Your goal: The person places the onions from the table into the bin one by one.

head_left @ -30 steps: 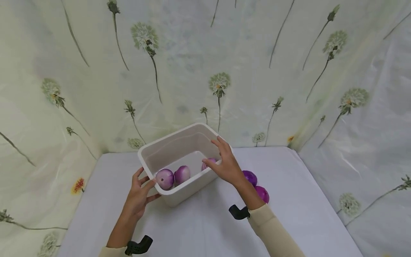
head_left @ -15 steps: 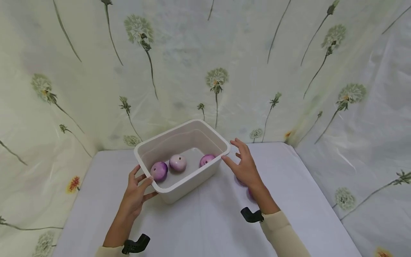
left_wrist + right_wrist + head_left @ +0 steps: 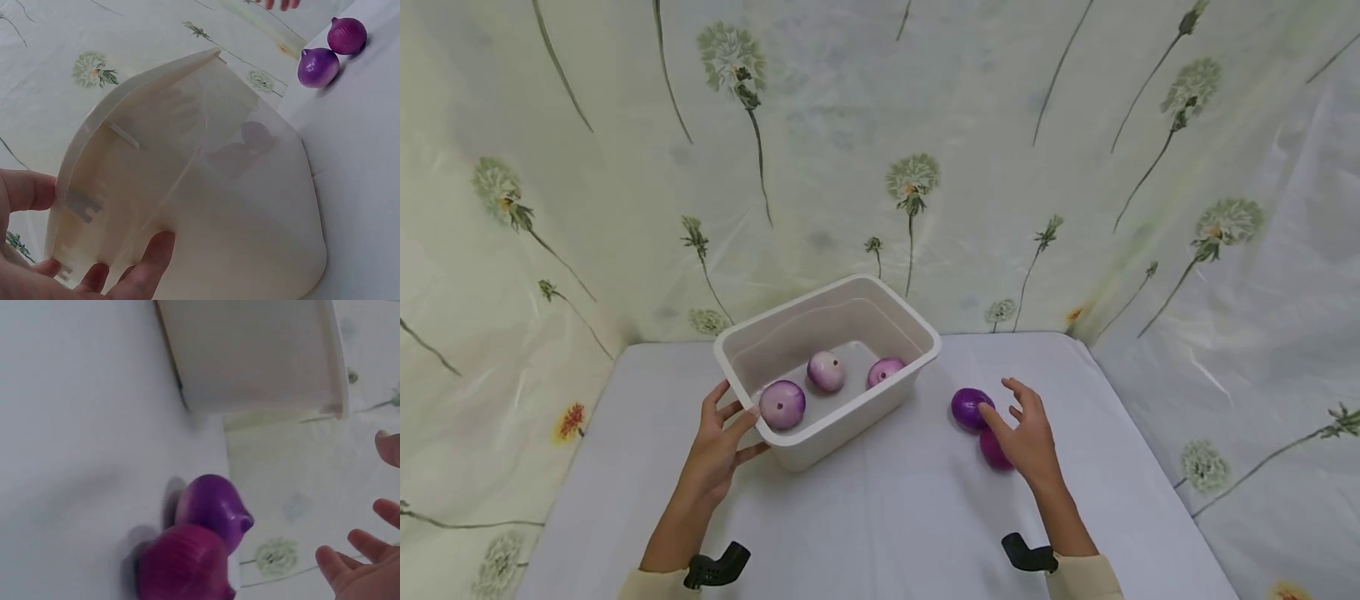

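A white plastic bin (image 3: 842, 431) stands at the table's back left, with three pale purple onions inside, one of them a whitish onion (image 3: 826, 372) in the middle. My left hand (image 3: 715, 454) grips the bin's near left corner, thumb on the rim and fingers along the outer wall, as the left wrist view also shows (image 3: 112, 275). To the right of the bin, a violet onion (image 3: 970, 408) and a magenta onion (image 3: 995, 451) lie side by side on the table. Over them hovers my right hand (image 3: 1026, 437), fingers spread and holding nothing; it partly covers both onions in the head view.
The table has a white cloth (image 3: 880, 533). A curtain with printed dandelions (image 3: 820, 183) hangs close behind the bin and along both sides. Black wrist cameras (image 3: 718, 567) sit on both forearms.
My right hand has left the bin's right side and moved right and nearer, over the two loose onions. Inside the bin, the two left onions have rolled. My left hand keeps its grip.
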{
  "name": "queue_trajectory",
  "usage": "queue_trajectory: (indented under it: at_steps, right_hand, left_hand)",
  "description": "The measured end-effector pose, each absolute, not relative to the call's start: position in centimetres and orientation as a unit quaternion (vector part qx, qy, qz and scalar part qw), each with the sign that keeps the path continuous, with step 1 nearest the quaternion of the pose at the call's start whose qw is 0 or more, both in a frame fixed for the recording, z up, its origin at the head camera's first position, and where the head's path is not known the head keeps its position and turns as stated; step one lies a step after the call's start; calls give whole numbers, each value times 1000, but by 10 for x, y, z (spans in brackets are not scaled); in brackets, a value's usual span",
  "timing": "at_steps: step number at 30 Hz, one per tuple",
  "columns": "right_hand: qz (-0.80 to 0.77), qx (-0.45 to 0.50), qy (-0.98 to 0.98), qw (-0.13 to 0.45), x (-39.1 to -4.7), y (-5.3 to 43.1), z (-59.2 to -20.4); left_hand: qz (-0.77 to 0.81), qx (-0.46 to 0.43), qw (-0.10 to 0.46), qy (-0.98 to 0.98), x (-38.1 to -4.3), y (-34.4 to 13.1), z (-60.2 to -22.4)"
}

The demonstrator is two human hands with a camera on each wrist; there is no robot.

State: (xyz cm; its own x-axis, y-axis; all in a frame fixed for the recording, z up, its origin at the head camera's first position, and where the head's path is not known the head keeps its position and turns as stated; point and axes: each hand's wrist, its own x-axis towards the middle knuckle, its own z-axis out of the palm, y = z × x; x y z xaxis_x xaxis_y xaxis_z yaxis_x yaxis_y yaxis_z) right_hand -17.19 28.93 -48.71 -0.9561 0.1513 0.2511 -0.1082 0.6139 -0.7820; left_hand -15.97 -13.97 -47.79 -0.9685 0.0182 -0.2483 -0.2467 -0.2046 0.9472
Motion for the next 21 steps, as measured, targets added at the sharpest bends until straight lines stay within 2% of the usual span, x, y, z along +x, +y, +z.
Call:
queue_trajectory:
  at_steps: [8,21]
  right_hand:
    - [446,-106,-881,113,-150,318,-515]
    - [434,-147,-885,81,-139,331,-541]
  left_hand:
    - [770,-89,89,625,-159,-141,-478]
    - [763,-96,89,633,-159,-139,-477]
